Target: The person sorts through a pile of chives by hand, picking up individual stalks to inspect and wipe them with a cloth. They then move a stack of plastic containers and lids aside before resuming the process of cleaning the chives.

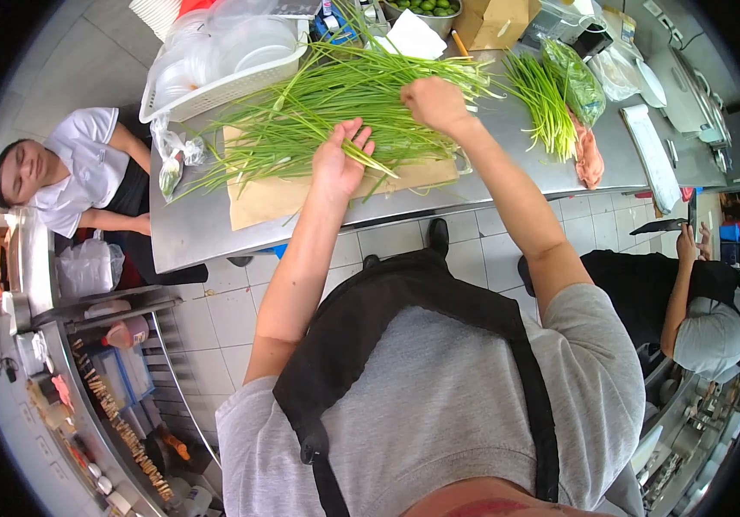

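Note:
A large loose heap of long green stalks (301,112) with pale ends lies over brown paper (262,200) on the metal table. At the front of the heap, my left hand (342,158) is palm up, its fingers curled round a few stalks. My right hand (435,103) is over the heap's right part, near the pale ends, with its fingers pressed together; what it holds, if anything, is too small to make out. A smaller bunch of green stalks (544,108) lies apart to the right.
A white basket (215,96) of plastic containers stands at the back left of the metal table (206,237). Bagged greens (572,82), a pink cloth (588,155) and a white tray (651,159) are on the right. One person sits left; another stands at right, holding a dark blade.

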{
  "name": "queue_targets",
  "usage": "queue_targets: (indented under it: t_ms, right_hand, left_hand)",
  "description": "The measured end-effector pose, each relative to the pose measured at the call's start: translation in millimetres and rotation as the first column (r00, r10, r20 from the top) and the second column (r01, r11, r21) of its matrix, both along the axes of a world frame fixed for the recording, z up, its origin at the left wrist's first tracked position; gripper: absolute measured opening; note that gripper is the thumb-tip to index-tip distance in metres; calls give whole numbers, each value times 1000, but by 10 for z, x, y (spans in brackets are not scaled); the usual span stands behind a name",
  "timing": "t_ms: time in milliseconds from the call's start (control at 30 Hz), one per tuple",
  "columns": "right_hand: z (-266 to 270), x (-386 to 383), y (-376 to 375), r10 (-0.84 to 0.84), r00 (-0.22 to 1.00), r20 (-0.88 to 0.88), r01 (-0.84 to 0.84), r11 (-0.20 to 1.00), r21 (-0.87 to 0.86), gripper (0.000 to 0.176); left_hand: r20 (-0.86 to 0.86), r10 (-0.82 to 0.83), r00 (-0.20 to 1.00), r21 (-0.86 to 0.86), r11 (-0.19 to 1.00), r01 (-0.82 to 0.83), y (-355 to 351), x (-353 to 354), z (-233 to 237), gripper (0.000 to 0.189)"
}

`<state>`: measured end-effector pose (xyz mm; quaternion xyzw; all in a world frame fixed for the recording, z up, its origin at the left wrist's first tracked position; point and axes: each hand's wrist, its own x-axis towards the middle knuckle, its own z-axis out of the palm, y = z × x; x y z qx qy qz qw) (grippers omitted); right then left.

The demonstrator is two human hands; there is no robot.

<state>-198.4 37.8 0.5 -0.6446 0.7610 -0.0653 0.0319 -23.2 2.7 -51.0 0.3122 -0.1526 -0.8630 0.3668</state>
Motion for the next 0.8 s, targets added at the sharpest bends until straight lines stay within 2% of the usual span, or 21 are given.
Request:
queue_targets:
  t_ms: [133,167,233,267,300,367,400,467,533,600,667,733,800]
  right_hand:
    - [577,-197,44,-71,996,-49,41,887,-460,10]
    - [747,-236,84,-72,996,-50,41,887,-461,10]
    - [984,-287,174,-58,977,204,170,790,-590,12]
    - [971,-312,173,-63,977,202,173,786,-593,12]
    - [923,-345,159,49,937,345,149,838,-525,14]
    - [829,-323,166,184,787,589,56,929,-365,17]
    - [800,-283,186,185,788,587,56,928,-368,17]
    - [752,-173,235,165,453,876,65,974,-217,15]
    - [694,-81,243,195,416,888,68,967,-244,14]
    - [672,-15,257,134,280,950,25,989,-147,14]
    - [643,34,255,127,299,946,-13,992,-129,14]
    - [617,88,240,99,208,973,-87,993,-83,15]
    - [576,131,232,87,179,980,-77,994,-74,16]
  left_hand:
    - [1,10,1000,-2,1000,-10,12,15,-4,24]
    - [4,13,1000,-3,1000,-13,9,11,-2,24]
    - [-53,30,998,6,1000,-30,30,11,46,23]
    - [-109,49,993,17,999,-47,29,5,69,22]
    - [-112,43,993,13,999,-42,1,8,44,22]
    - [-359,-72,931,-133,991,26,-39,33,41,19]
    - [-361,-73,930,-136,990,25,-43,24,90,19]
    - [-386,-134,913,-229,972,46,-62,4,263,20]
    - [-344,-123,931,-268,963,28,-55,-52,458,23]
    - [-195,-116,974,-387,921,33,-74,-120,607,27]
    - [-195,-108,975,-411,912,19,-75,-187,708,29]
    - [-171,-80,982,-491,871,-15,-56,-225,788,28]
    - [-169,-69,983,-488,872,-23,-77,-229,785,26]
